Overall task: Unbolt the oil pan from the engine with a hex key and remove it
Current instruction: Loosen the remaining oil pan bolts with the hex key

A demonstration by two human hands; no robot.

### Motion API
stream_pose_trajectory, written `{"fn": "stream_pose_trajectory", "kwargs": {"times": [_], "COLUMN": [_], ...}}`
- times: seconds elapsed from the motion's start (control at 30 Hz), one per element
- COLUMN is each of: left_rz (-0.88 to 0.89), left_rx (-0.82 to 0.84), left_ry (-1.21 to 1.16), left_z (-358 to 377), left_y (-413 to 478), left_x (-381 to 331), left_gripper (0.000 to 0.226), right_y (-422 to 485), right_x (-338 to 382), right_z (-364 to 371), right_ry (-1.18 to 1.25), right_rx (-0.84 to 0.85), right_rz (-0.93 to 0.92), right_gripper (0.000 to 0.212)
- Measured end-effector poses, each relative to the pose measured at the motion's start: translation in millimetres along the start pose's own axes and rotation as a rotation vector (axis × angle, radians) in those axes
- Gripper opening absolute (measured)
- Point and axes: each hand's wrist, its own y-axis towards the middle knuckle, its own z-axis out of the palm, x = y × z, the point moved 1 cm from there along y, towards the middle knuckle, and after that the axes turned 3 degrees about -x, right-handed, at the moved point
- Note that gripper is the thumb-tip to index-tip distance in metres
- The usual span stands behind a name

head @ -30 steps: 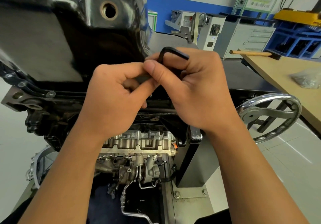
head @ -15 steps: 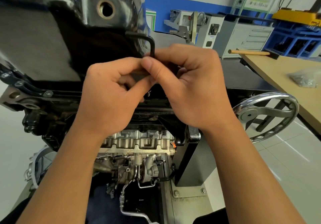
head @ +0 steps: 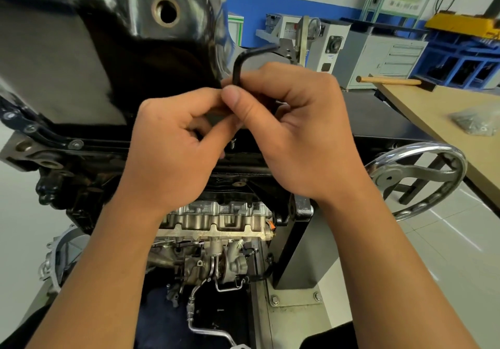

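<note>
**Q:** What sits at the far left?
**A:** A glossy black oil pan (head: 81, 51) fills the upper left. The engine (head: 216, 221) hangs upside down on a stand, so the pan faces up, likely so that its bolts can be reached. One flange bolt (head: 75, 143) shows in the pan's rim, so the pan is not yet free.

**Q:** And the hands?
**A:** They are together at centre, in front of the pan's near edge. The left hand (head: 173, 159) has its fingers curled in, pinching the lower shaft of a black L-shaped hex key (head: 237, 64). It probably steadies the tip in a bolt head, though the tip is hidden behind the fingers.

**Q:** How does the key stand?
**A:** Its long shaft rises upright out of the pinch, and the short arm bends off to the right at the top. The right hand (head: 297, 137) grips the shaft too, its thumb touching the left forefinger. This looks like a grip for spinning a loosened bolt rather than for levering.

**Q:** Further right?
**A:** There is a chrome handwheel (head: 405, 171) on the stand. Beyond it is a wooden bench (head: 433, 105) with a clear bag of fasteners (head: 476, 124), perhaps for removed bolts.
</note>
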Motion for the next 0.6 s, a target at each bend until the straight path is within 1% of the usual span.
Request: {"fn": "stream_pose_trajectory", "kwargs": {"times": [0.07,0.1,0.17,0.27,0.3,0.33,0.4,0.47,0.5,0.6], "left_rz": [0.006,0.004,0.005,-0.009,-0.014,-0.011,0.007,0.003,-0.001,-0.012], "left_rx": [0.055,0.042,-0.032,-0.152,-0.171,-0.166,-0.076,0.015,0.018,-0.092], "left_ry": [-0.027,-0.019,0.005,0.034,0.041,0.040,0.004,-0.068,-0.078,-0.023], "left_z": [-1.3,-1.8,-0.6,4.0,4.7,4.9,3.9,2.9,2.3,1.2], "left_y": [-0.4,-0.1,0.3,0.4,0.3,-0.1,-1.0,-1.2,-0.9,1.7], "left_x": [-0.9,-1.9,-4.1,-5.8,-5.3,-4.5,-3.0,-3.1,-3.6,-6.4], "left_gripper": [0.015,0.015,0.016,0.023,0.022,0.017,0.003,0.010,0.012,0.014], "right_y": [-0.1,-0.2,-0.5,0.0,0.2,0.1,0.3,1.2,1.6,1.9], "right_x": [0.5,1.3,2.6,4.2,4.0,3.3,2.0,1.9,2.4,4.1], "right_z": [-1.2,-1.1,0.2,2.3,2.6,2.9,1.9,-0.2,-1.1,-0.5], "right_ry": [-0.025,-0.031,-0.032,0.014,0.022,0.011,-0.037,-0.074,-0.083,-0.094], "right_rx": [0.033,0.045,0.024,-0.072,-0.085,-0.086,-0.056,-0.013,0.008,0.040], "right_rz": [0.003,0.007,0.008,0.001,-0.008,-0.017,-0.023,-0.012,-0.005,-0.002], "right_gripper": [0.014,0.015,0.015,0.015,0.014,0.015,0.018,0.019,0.018,0.016]}}
